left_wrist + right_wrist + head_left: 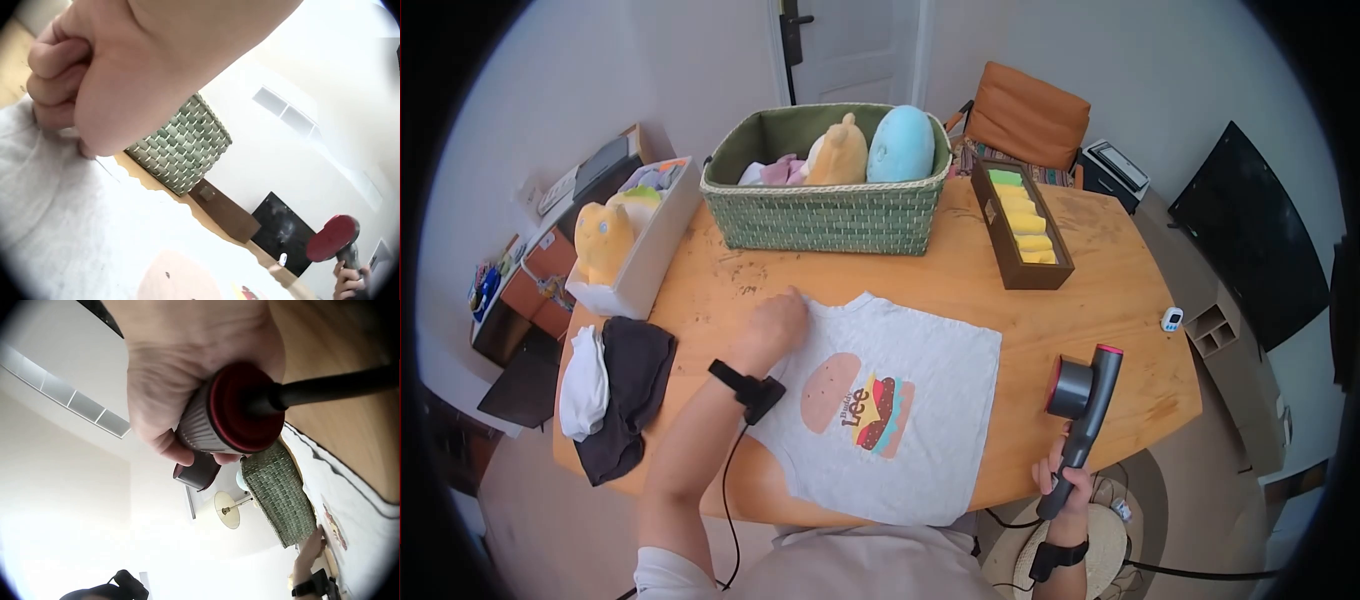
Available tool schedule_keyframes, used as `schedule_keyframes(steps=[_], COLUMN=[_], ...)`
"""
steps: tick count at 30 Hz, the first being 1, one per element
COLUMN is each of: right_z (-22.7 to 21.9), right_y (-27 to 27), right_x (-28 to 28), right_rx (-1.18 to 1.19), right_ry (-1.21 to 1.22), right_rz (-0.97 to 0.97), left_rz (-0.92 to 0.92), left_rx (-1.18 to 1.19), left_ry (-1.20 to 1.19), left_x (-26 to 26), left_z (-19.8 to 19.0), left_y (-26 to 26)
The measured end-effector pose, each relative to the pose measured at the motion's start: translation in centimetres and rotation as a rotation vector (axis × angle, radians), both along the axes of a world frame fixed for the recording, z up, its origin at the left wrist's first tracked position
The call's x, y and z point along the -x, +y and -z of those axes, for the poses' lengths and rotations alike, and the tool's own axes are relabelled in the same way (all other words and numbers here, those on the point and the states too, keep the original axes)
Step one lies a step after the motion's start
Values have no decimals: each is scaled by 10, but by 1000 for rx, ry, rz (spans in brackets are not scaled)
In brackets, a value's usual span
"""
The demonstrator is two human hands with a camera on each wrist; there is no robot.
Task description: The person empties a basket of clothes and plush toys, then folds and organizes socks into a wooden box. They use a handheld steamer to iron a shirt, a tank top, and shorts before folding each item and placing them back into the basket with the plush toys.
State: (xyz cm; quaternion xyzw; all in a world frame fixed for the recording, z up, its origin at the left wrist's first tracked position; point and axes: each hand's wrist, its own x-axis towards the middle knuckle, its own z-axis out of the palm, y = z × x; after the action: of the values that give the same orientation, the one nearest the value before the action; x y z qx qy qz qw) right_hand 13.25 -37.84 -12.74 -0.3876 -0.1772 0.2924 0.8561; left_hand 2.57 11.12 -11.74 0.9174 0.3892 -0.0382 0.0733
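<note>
A light grey sleeveless shirt (940,400) with a burger print and the word "Lee" lies spread flat at the table's front. Its upper left corner is pinched by my left hand (778,325), the fingers curled against the fabric in the left wrist view. My right hand (1064,478) grips the handle of a dark grey handheld garment steamer (1092,400), raised to the right of the shirt. The steamer's round red face (332,239) points toward the shirt side. From the handle's red-rimmed end runs a black cord (337,387).
Behind the shirt stands a green woven basket (820,220) with plush toys. A white box (662,245) holds another toy at left; dark folded clothing (638,390) and a white garment (584,385) lie before it. A brown box (1040,275) of yellow items sits at right.
</note>
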Motion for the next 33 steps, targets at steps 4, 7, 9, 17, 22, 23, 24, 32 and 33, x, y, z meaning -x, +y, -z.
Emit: schedule_keyframes(steps=[4, 7, 9, 17, 22, 23, 24, 32, 33], right_z=[4, 4, 3, 9, 16, 17, 18, 33, 33], right_y=[3, 6, -2, 22, 21, 22, 21, 20, 20], right_x=[9, 10, 7, 0, -3, -4, -4, -5, -4], right_rx=[10, -28, -9, -27, 2, -4, 2, -59, -55], right_ry=[10, 25, 6, 34, 28, 35, 30, 102, 111], right_rz=[-13, -22, -43, -39, -72, -82, -74, 15, 26], left_rz=[224, 310, 431, 1076, 1343, 1332, 1333, 1182, 1186], left_rx=[-55, -423, -357, 68, 187, 185, 112, -9, -11], left_ry=[-180, -150, -300, -234, -105, -96, -191, -165, -162], left_x=[-73, -81, -60, 54, 98, 108, 120, 126, 125], left_z=[14, -21, -23, 12, -1, 1, 4, -10, -12], left_y=[-24, -97, -142, -244, -204, -200, -198, -183, -184])
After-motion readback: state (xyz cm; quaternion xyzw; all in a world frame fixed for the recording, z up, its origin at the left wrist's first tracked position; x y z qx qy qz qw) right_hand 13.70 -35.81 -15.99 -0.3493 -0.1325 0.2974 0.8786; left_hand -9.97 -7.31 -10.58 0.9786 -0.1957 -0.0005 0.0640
